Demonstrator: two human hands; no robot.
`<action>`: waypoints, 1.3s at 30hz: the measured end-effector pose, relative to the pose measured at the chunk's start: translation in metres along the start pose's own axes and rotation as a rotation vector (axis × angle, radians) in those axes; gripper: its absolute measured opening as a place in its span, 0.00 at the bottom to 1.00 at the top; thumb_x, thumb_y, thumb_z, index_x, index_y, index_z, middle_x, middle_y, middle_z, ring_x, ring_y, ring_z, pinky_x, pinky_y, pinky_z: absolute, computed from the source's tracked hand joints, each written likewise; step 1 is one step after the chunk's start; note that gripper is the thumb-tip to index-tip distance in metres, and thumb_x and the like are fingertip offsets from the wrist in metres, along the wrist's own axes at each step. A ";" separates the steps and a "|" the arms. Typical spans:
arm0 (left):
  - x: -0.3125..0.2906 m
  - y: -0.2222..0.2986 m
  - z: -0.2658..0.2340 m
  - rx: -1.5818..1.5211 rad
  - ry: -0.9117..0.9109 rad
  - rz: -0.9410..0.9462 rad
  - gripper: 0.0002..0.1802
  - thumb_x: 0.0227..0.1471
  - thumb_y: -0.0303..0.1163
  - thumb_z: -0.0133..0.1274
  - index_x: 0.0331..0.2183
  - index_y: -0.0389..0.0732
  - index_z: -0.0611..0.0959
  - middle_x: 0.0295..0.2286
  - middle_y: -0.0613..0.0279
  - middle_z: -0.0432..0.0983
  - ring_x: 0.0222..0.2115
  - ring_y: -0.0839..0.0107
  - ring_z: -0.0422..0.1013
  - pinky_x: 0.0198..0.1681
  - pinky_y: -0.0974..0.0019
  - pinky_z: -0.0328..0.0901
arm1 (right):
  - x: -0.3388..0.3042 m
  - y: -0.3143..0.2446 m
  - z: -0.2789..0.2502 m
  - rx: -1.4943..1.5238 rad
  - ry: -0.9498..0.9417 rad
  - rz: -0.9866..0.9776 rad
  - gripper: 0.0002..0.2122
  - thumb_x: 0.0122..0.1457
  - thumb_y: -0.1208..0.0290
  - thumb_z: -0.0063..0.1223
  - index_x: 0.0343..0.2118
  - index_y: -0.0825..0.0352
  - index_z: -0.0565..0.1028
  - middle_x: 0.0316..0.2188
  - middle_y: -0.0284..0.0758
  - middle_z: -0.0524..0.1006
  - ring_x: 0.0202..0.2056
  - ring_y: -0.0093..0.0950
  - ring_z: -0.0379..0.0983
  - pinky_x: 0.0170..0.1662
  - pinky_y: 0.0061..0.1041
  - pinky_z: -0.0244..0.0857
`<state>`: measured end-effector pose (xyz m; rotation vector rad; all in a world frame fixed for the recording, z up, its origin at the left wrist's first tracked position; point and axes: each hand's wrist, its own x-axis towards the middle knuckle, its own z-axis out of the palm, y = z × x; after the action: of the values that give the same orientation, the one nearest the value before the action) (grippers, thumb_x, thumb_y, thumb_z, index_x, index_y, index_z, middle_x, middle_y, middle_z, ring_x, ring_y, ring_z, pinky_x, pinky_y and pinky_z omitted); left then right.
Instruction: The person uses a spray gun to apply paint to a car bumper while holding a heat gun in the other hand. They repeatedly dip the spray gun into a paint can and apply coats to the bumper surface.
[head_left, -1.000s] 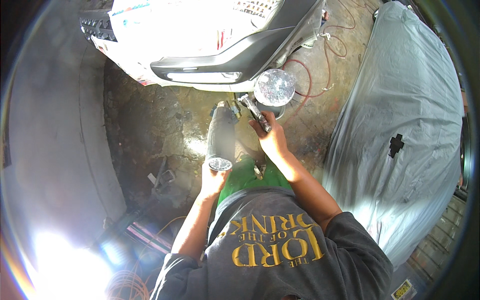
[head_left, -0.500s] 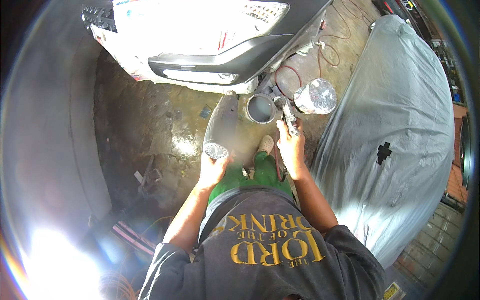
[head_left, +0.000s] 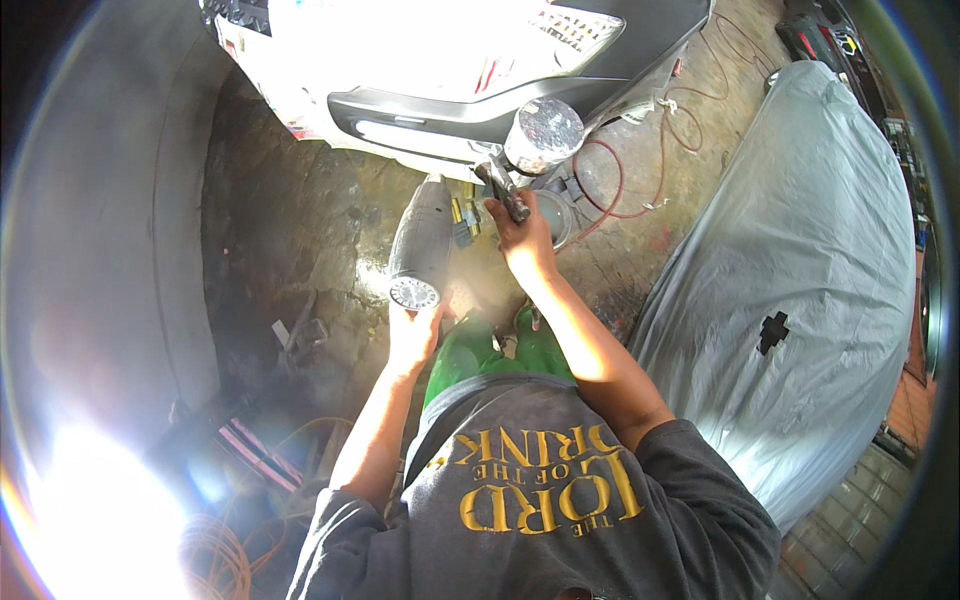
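My left hand [head_left: 413, 335] holds up a tapered, bottle-shaped dark grey piece [head_left: 422, 240] by its wide end, where a pale, patterned round face shows. The fingers are partly hidden beneath it. In my right hand [head_left: 527, 240] is a spray gun [head_left: 503, 190], gripped by its handle. A round, paint-splashed silver cup [head_left: 545, 135] sits on the gun. The gun's front is just right of the grey piece's narrow end, apart from it. A grey round bucket [head_left: 560, 215] on the floor is partly hidden behind my right hand.
A white vehicle bumper with dark trim [head_left: 440, 118] stands ahead. A reddish hose [head_left: 618, 190] loops over the floor at the right. A large grey cover [head_left: 770, 250] drapes something on the right. Orange cable [head_left: 215, 560] lies coiled at the lower left, beside a glaring light [head_left: 100, 510].
The spray gun has swung left in my right hand, closer to the grey piece, and its cup now overlaps the bumper. The grey piece has shifted slightly left. The whole view has shifted a little.
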<state>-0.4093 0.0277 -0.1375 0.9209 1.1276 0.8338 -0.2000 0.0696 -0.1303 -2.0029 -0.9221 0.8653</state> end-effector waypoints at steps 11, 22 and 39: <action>0.001 -0.001 -0.002 -0.024 0.080 0.010 0.08 0.54 0.30 0.60 0.33 0.36 0.81 0.22 0.63 0.77 0.22 0.73 0.73 0.29 0.67 0.67 | 0.007 -0.007 0.018 0.003 -0.028 -0.022 0.19 0.62 0.56 0.62 0.42 0.67 0.71 0.25 0.48 0.77 0.27 0.43 0.76 0.32 0.37 0.66; 0.005 0.006 -0.002 -0.009 0.064 0.009 0.08 0.53 0.30 0.61 0.33 0.36 0.81 0.23 0.64 0.77 0.22 0.73 0.73 0.29 0.67 0.67 | -0.016 -0.003 -0.003 -0.079 0.089 -0.066 0.21 0.63 0.53 0.59 0.45 0.69 0.70 0.28 0.47 0.79 0.28 0.42 0.75 0.35 0.38 0.67; 0.006 0.004 -0.021 -0.073 0.087 0.038 0.07 0.54 0.27 0.61 0.34 0.34 0.81 0.24 0.63 0.77 0.22 0.74 0.73 0.28 0.68 0.67 | 0.004 -0.049 0.011 0.118 -0.031 0.022 0.22 0.65 0.55 0.57 0.48 0.71 0.69 0.20 0.38 0.75 0.18 0.24 0.71 0.22 0.28 0.63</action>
<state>-0.4289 0.0383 -0.1391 0.8548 1.1503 0.9480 -0.2223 0.0989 -0.0954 -1.9063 -0.8479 0.9430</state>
